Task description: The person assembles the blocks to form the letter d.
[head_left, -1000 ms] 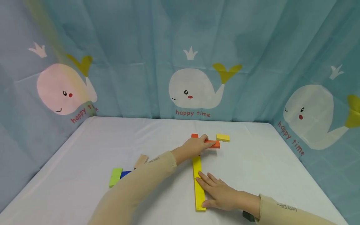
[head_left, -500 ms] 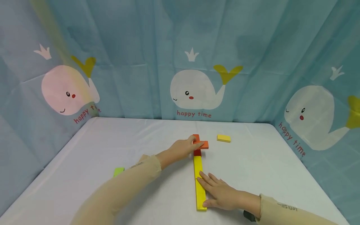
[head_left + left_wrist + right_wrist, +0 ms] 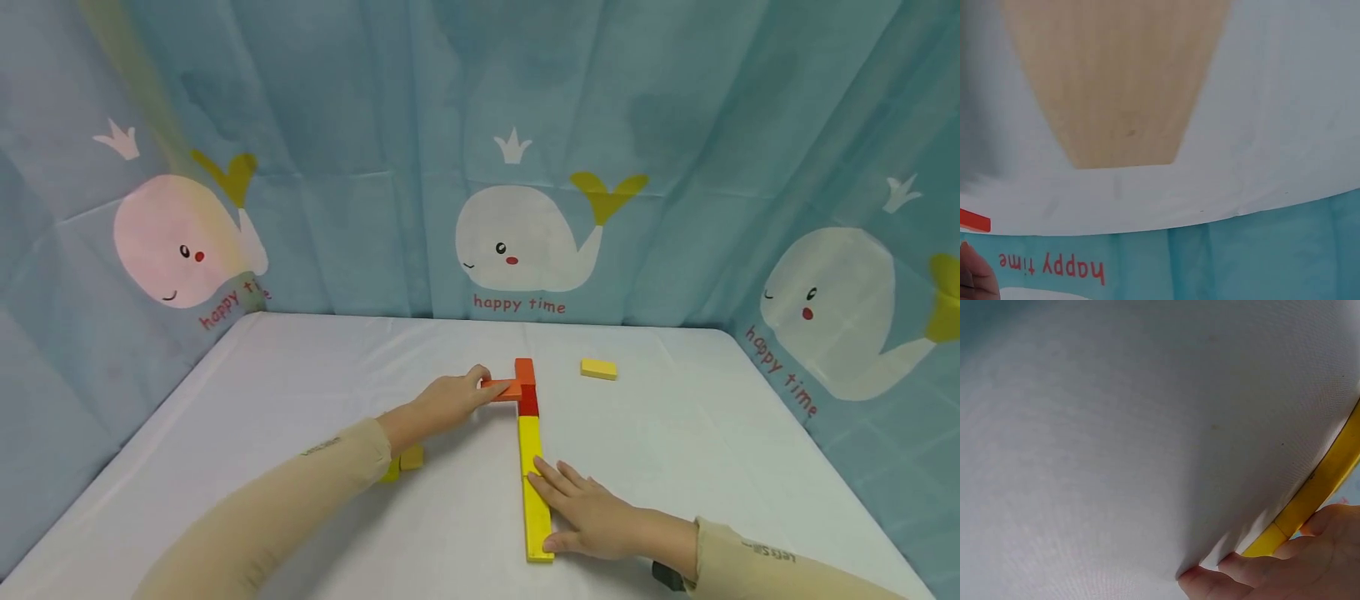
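Note:
My left hand (image 3: 450, 402) pinches an orange block (image 3: 504, 390) between thumb and fingers, at the left side of the row's far end; whether it touches the row I cannot tell. That row has an orange block (image 3: 525, 370) at the far end, then a red block (image 3: 528, 402) and two yellow blocks (image 3: 529, 442) laid end to end toward me. With fingers extended, my right hand (image 3: 591, 515) rests along the right edge of the nearer yellow block (image 3: 537, 521). In the left wrist view, a wooden block (image 3: 1122, 87) looms close, and the held orange block shows at the left edge.
A loose yellow block (image 3: 598, 369) lies at the back right. Beside the left sleeve are a tan-yellow block (image 3: 412, 457) and a partly hidden yellow-green block (image 3: 390, 472). A dark object (image 3: 666, 575) sits under the right wrist. A blue curtain (image 3: 360, 250) hangs behind the white table (image 3: 675, 433).
My left hand has carried the orange block leftward, from the right side of the row across to its left side. The right hand has stayed in place.

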A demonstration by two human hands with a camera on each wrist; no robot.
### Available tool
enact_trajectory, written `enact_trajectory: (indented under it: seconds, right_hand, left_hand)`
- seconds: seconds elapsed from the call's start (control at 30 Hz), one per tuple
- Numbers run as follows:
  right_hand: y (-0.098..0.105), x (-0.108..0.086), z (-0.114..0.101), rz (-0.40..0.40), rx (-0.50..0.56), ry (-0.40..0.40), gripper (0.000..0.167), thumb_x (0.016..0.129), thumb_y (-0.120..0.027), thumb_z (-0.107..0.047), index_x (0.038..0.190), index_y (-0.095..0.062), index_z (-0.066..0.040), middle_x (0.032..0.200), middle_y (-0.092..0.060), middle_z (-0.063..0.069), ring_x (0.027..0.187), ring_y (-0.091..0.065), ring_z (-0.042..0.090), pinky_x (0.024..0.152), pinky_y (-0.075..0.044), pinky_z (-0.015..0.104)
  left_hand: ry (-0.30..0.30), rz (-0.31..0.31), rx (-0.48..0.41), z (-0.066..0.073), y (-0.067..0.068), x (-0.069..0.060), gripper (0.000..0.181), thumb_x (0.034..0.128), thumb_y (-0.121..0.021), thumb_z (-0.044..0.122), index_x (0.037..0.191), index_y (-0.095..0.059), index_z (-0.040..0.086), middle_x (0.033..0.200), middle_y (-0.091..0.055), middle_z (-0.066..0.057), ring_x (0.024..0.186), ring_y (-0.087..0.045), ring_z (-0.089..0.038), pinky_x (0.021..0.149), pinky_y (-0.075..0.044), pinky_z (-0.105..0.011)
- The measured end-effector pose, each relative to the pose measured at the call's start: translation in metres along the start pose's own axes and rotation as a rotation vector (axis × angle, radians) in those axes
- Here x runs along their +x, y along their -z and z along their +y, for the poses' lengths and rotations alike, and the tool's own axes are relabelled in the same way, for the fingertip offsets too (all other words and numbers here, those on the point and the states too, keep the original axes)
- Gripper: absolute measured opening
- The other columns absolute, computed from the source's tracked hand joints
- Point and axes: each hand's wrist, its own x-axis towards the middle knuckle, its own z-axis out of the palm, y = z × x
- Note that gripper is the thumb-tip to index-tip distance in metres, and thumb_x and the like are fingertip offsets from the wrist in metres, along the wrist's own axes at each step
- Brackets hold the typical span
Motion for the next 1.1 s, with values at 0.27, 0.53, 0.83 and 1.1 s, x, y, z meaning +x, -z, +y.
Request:
enact_trajectory:
  seconds: [0.27,0.53,0.83,1.1]
  right_hand:
    - [0.001,-0.001,0.0,-0.008,0.01,-0.009,0.083,0.091,-0.058,-0.054,0.154,-0.026,-0.011,0.162,-0.011,0.008,0.144,-0.015,0.04,0.103,-0.023,0.069]
    - [-0.001,0.001,0.002,-0.001,0.003,0.005,0.083,0.091,-0.056,-0.056,0.155,-0.025,-0.012,0.162,-0.011,0.008,0.144,-0.014,0.04,0.103,-0.023,0.068]
    - [0.0,0.0,0.003,0.008,-0.013,0.015,0.084,0.091,-0.056,-0.056,0.155,-0.025,-0.011,0.162,-0.011,0.008,0.144,-0.015,0.04,0.103,-0.025,0.068]
    - [-0.002,0.001,0.003,0.016,-0.017,0.016,0.083,0.091,-0.057,-0.055,0.154,-0.026,-0.011,0.162,-0.012,0.009,0.144,-0.016,0.04,0.103,-0.025,0.068]
  left_hand:
    - [0.284,-0.188,-0.323,-0.005,-0.009,-0.002,0.038,0.0997,-0.053,0.036,0.135,-0.046,0.025,0.1,-0.059,0.002,0.067,-0.054,-0.012,0.076,-0.05,-0.029]
    - [0.334,-0.223,-0.387,-0.004,-0.018,-0.003,0.042,0.0952,-0.052,0.055,0.121,-0.054,0.021,0.09,-0.06,0.002,0.073,-0.055,-0.017,0.074,-0.047,-0.032]
    - [-0.056,-0.068,0.011,-0.005,-0.019,-0.004,0.049,0.0891,-0.067,0.04,0.135,-0.058,0.027,0.108,-0.057,-0.001,0.067,-0.055,-0.012,0.07,-0.05,-0.019]
    - [-0.016,-0.126,-0.03,-0.001,-0.017,0.0,0.043,0.0905,-0.066,0.04,0.131,-0.06,0.025,0.11,-0.058,0.0,0.073,-0.059,-0.014,0.076,-0.051,-0.024]
